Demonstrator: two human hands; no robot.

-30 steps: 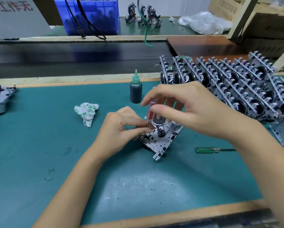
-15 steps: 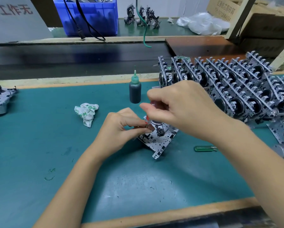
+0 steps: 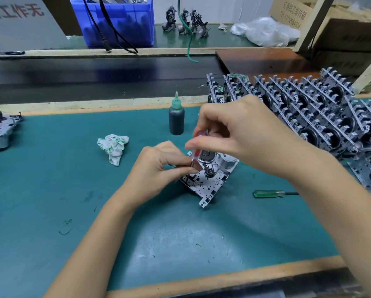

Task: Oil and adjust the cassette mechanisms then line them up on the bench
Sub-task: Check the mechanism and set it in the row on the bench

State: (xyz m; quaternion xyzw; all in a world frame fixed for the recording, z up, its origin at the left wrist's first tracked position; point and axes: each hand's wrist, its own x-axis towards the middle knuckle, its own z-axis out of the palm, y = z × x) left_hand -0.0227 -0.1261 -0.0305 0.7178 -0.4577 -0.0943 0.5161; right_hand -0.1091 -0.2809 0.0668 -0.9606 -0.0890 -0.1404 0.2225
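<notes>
Mechanism [image 3: 208, 181] mid-tabletop [image 3: 51, 190], tilted, pinched by left hand [image 3: 158, 168] to steady it. Right hand [image 3: 234, 136] fingers curled round red screwdriver [image 3: 198, 150], tip down for adjusting. Finished row [image 3: 298, 108] right rear.

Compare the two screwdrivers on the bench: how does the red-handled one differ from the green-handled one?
The red transparent-handled screwdriver is gripped by the right hand; the green transparent-handled screwdriver lies untouched on the teal mat. The red one stands nearly upright with its tip down at the cassette mechanism that the left hand steadies; the green one lies flat, shaft pointing right. Both have see-through plastic handles.
</notes>
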